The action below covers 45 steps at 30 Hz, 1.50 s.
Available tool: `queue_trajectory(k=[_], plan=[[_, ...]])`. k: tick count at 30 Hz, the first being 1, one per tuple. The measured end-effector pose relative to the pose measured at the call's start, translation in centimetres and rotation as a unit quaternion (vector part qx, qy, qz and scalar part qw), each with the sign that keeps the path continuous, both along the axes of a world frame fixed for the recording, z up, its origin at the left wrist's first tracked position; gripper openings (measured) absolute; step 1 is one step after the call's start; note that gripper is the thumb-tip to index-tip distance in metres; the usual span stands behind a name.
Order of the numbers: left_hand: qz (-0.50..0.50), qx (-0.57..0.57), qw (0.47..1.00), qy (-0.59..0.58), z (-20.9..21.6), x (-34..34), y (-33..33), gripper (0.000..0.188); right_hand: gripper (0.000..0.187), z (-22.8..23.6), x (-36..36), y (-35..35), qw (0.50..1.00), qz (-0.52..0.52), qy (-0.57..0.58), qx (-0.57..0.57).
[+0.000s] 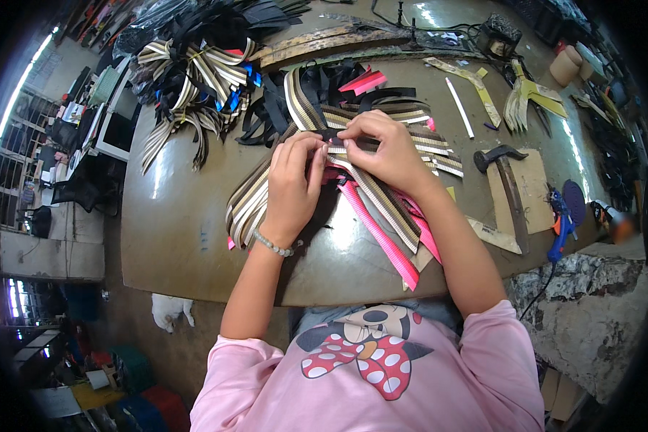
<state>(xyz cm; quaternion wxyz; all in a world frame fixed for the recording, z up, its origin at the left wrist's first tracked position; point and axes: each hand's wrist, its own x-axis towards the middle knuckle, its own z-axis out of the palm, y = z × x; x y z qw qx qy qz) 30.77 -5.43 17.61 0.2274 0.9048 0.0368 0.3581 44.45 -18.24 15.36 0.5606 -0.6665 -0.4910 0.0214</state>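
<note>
2 bare hands are meeting at a small black strip [329,135], which is lying across a pile of striped straps [255,194] on the table [180,237]. The left hand [293,176] is pinching the strip's left end, its grip nearly closed; the right hand [387,147] is pinching the other end, thumb and fingers drawn close together. Fingers are partly hiding the contact. Pink straps [378,234] are reaching toward the person. To the right, a hammer [507,180] is resting on cardboard [533,183], and a blue glue gun [560,227] is lying near the table edge.
</note>
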Motion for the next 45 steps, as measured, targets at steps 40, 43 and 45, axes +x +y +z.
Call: queue_trajectory(k=[40, 43, 45], plan=[[0.047, 0.075, 0.993, 0.08, 3.4, 2.9, 5.2, 0.037, 0.022, 3.5, 0.0, 4.2, 0.913, 0.019, 0.356, 0.197], [0.08, 0.066, 0.983, 0.151, 3.8, 4.1, 3.9, 0.036, 0.022, 3.1, -0.6, 3.5, 0.899, 0.028, 0.376, 0.222], [0.069, 0.058, 0.986, 0.138, 4.2, 3.4, 3.6, 0.036, 0.022, 2.6, -1.0, 3.1, 0.897, 0.035, 0.38, 0.222]])
